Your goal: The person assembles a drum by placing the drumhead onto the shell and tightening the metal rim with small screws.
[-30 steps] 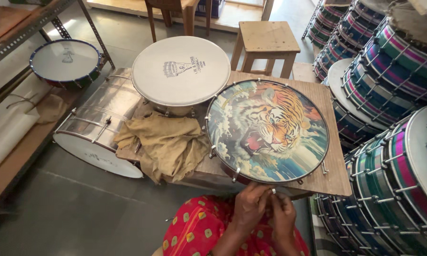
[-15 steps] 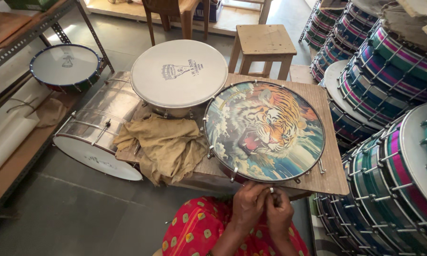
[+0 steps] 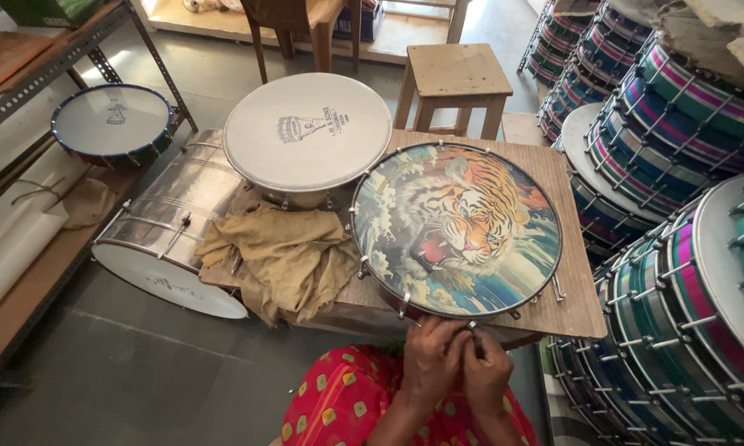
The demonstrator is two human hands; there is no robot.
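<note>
We pinch a small metal fitting at the tiger drum's near rim with both left hand and right hand, on a wooden table amid stacked drums.

A drum-making workshop is showing here: finished striped drums are standing stacked along the right, a steel drum shell is lying on the concrete floor, loose drumheads are sitting on a metal rack, and a tiger-printed drum is resting on the wooden worktop.
</note>
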